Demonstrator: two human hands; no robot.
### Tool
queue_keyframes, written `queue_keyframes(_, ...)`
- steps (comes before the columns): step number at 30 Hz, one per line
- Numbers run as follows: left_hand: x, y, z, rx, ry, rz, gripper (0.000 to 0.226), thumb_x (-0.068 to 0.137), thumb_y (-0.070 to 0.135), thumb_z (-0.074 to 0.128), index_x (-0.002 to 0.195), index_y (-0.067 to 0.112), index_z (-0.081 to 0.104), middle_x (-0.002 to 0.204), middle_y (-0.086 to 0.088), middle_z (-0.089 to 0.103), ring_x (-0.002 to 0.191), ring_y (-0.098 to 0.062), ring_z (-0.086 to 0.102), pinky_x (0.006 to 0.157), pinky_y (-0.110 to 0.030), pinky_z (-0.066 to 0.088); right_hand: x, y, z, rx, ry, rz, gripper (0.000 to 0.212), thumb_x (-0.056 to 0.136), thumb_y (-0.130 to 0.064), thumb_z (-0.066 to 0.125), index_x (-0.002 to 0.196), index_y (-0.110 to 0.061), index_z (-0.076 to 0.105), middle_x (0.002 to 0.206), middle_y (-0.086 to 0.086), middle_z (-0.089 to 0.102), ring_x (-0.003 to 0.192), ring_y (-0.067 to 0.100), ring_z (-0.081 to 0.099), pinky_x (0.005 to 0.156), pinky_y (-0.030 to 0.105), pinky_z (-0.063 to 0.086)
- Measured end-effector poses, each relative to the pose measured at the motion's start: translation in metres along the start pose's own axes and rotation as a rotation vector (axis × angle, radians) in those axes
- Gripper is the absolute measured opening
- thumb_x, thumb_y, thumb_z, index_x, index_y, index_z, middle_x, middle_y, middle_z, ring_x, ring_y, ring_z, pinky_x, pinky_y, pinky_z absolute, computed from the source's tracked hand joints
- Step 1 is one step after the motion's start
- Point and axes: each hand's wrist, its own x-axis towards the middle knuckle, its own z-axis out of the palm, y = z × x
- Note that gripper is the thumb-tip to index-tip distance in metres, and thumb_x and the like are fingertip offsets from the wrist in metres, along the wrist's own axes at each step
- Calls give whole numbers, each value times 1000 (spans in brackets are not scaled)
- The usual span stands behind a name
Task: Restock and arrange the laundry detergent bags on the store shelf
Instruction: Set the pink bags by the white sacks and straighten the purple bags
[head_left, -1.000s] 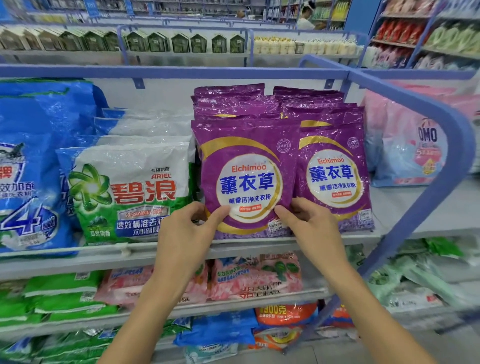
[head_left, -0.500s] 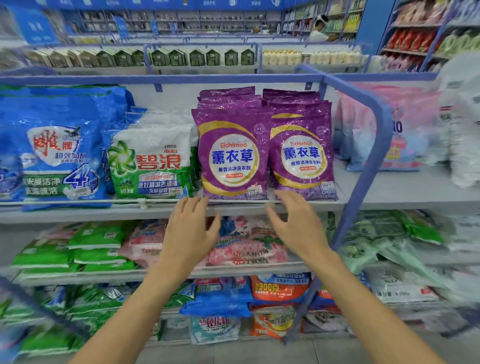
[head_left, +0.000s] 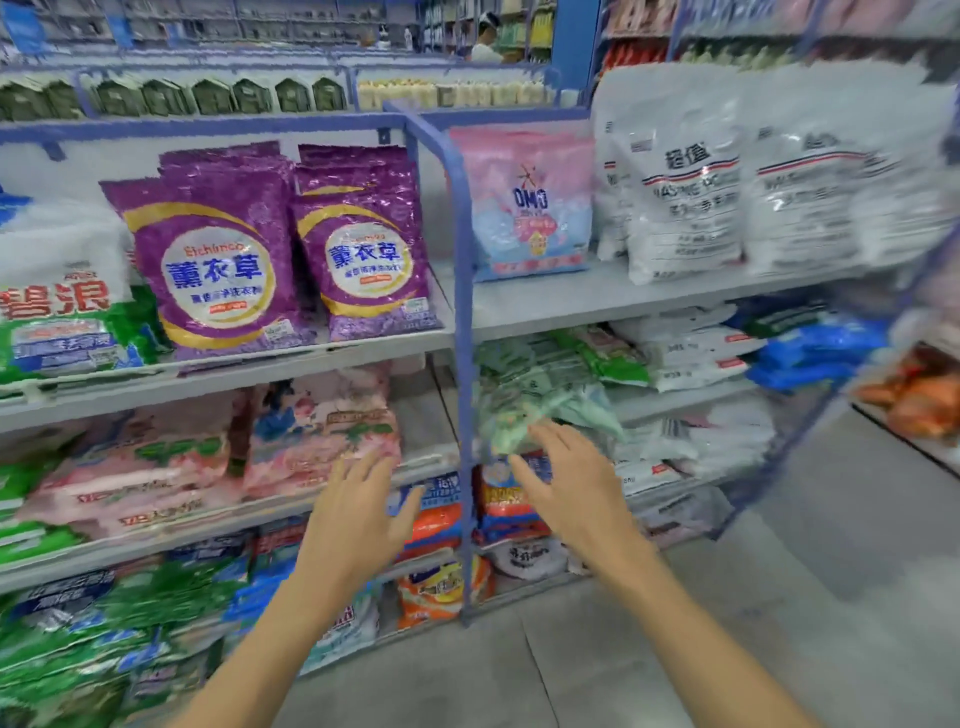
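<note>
Here, left hand (head_left: 358, 514) and right hand (head_left: 569, 491) hover empty, fingers spread.
Two glossy purple plastic detergent bags (head_left: 218, 270) stand upright on a grey shelf (head_left: 332, 359), up-left of both hands.

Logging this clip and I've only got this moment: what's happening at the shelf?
A person's left hand and right hand are open and empty, held out in front of the lower shelves. Two rows of purple detergent bags stand upright at the front of the upper shelf, left of the blue divider. No bag is being held.
</note>
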Motion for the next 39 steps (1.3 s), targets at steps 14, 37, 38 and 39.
queue_keyframes(14,72,152,103,-160,-175,196,60,96,54,52,144,18,54,145,0,55,136,-25,46,110,-42,43,-36,183,-41,77,81,408,58,102,-49,53,151,-20,47,156,0,48,145,20,40,118,32,29)
queue_keyframes(37,216,263,199,-194,-191,-186,66,90,56,46,140,15,57,144,-6,58,132,-30,52,109,-48,45,144,352,-47,224,-148,321,57,103,-50,51,151,-19,47,155,2,48,144,21,40,115,37,33)
queue_keyframes(38,217,270,201,-187,-184,-213,66,91,56,45,140,14,58,144,-7,58,132,-31,52,109,-48,45,152,358,-50,229,-172,296,57,103,-50,51,151,-20,46,155,2,48,144,21,41,115,37,33)
queue_keyframes(39,216,277,203,-180,-177,-238,66,91,56,44,140,14,57,144,-7,58,133,-30,51,109,-47,45,158,364,-52,242,-196,273,57,102,-51,51,151,-21,46,155,1,48,143,20,41,115,38,34)
